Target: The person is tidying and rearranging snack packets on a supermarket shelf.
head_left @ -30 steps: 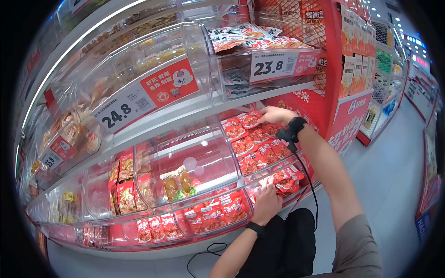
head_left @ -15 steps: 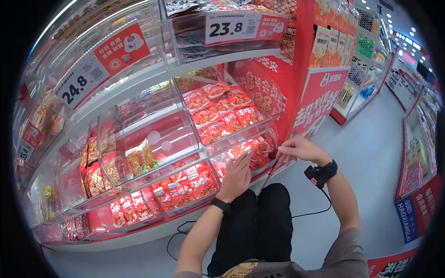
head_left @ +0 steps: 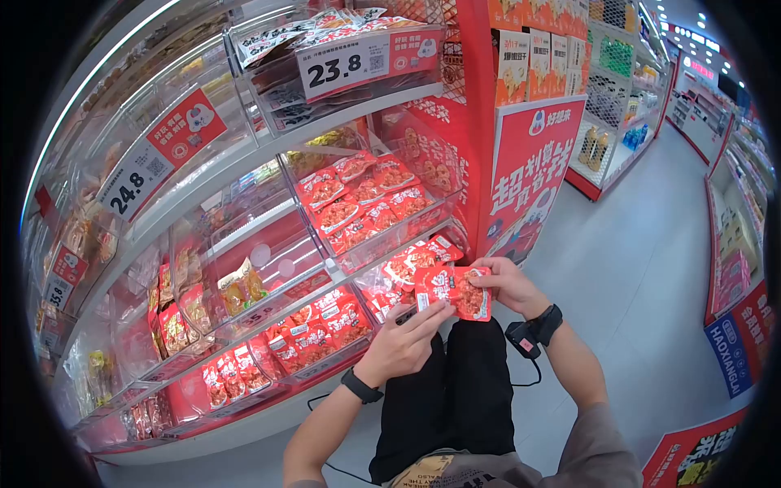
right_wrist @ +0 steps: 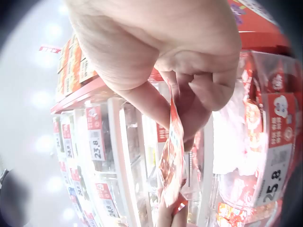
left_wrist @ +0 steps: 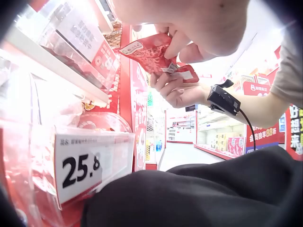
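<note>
A red snack packet with a food picture on its front is held up above the person's knees, in front of the lower bin. Its right end is pinched between thumb and fingers of the right hand. The left hand grips the lower left edge, fingertips on the packet. Seen edge-on in the right wrist view, the packet looks thin and flat, with left fingers at its far end. In the left wrist view both hands meet at the packet.
Similar red packets fill a clear bin behind, and more lie in the bin below. A clear shelf front runs leftward. A red end panel stands at the right, beside the aisle floor. A black cable hangs from the right wrist.
The right hand has come down from the packets in the upper bin, past the lower bin's right end. Both hands now hold one packet; the left has left the lower bin. The head view has shifted right.
</note>
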Motion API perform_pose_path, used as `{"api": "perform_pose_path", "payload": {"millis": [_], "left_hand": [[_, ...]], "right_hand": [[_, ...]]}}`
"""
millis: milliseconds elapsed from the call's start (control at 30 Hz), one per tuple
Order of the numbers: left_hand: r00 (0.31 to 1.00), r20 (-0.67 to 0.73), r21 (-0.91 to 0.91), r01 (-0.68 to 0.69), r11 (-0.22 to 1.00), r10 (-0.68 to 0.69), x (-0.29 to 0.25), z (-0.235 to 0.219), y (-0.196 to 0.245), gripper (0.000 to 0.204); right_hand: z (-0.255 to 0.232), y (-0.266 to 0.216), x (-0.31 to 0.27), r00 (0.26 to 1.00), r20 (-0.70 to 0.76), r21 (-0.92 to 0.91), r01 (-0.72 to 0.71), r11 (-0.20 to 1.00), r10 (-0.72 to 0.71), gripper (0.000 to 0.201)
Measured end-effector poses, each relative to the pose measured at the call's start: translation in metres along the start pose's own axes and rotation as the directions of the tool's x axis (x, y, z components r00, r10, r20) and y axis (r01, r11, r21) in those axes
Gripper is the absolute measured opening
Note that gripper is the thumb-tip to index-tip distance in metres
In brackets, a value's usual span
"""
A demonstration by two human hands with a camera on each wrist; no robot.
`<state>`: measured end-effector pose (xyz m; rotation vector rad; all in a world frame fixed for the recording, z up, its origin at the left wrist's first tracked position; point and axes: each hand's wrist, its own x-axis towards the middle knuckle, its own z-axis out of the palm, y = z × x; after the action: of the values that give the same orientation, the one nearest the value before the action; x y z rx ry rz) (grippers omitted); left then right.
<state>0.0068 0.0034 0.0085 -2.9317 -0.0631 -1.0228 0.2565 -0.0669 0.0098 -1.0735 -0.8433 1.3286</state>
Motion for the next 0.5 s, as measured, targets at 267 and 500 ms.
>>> {"api": "perform_pose_path", "payload": {"millis": [267, 500], "left_hand": [[0.900, 0.037, -0.260, 0.427, 0.866, -0.433, -0.010, 0.046, -0.036, 0.034], [0.847, 0.094, 0.053, 0.520, 0.853, -0.523, 0.008, 0.092, -0.056, 0.043]], "right_hand": [[0.046, -0.061, 0.026, 0.964, -0.073, 0.239, 0.267, 0.934, -0.257, 0.021], [0.086, -0.101, 0.128, 0.951, -0.171, 0.262, 0.297, 0.918, -0.258, 0.019]]}}
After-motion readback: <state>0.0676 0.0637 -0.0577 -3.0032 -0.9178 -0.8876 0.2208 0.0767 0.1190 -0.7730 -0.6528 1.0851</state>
